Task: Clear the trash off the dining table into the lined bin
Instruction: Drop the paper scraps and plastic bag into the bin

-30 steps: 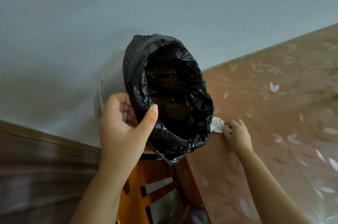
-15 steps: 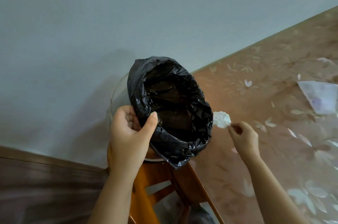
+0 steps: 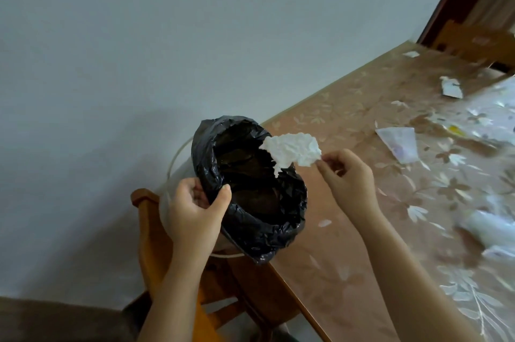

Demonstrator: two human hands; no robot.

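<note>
Head view: left hand curled tight on the near rim of the bin, thumb pressed over the black liner and fingers hooked behind it, so the hand grips liner and rim together. Bin tipped toward the camera, mouth open; its pale wall shows just past the left knuckles. Inside the liner only dark crinkled plastic can be made out; contents cannot be told. Right hand nearly closed, thumb and forefinger pinching one edge of a crumpled white tissue, other fingers folded in. Tissue hangs left of that hand, over the far edge of the liner mouth, not inside it. Bin rests on a wooden chair below the left wrist. To the right of the right hand, dining table with floral cloth carries scattered paper scraps, well apart from both hands and partly blurred.
</note>
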